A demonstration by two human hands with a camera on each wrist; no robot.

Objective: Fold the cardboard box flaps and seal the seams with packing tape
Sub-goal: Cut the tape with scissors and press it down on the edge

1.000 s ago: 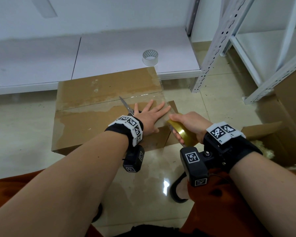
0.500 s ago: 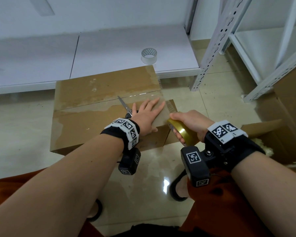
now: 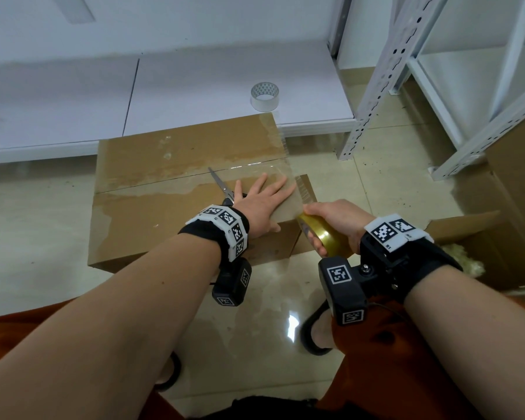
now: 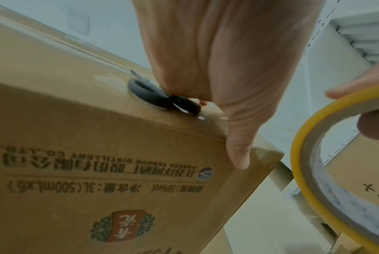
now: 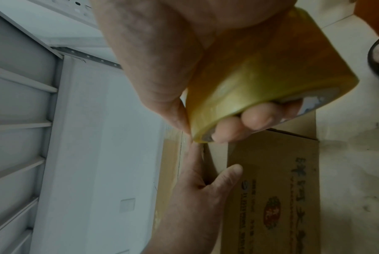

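Observation:
A closed cardboard box (image 3: 164,189) stands on the tiled floor with clear tape along its centre seam. My left hand (image 3: 262,201) lies flat with fingers spread on the box top near its right edge, pressing the tape down; its thumb hangs over the front edge (image 4: 238,151). My right hand (image 3: 334,219) grips a yellow roll of packing tape (image 3: 322,234) just off the box's right front corner, fingers through the core (image 5: 256,118). A clear strip (image 3: 300,189) runs from the roll onto the box. Scissors (image 3: 222,186) lie on the box beside my left wrist.
A second, clear tape roll (image 3: 265,97) sits on the low white shelf board (image 3: 194,86) behind the box. White metal shelving posts (image 3: 373,86) stand at right. An open carton (image 3: 473,237) with pale stuffing is at right, near my right wrist. My knees and sandals are below.
My left hand has slid slightly along the taped seam on the box top. The right hand with the roll has stayed nearly where it was.

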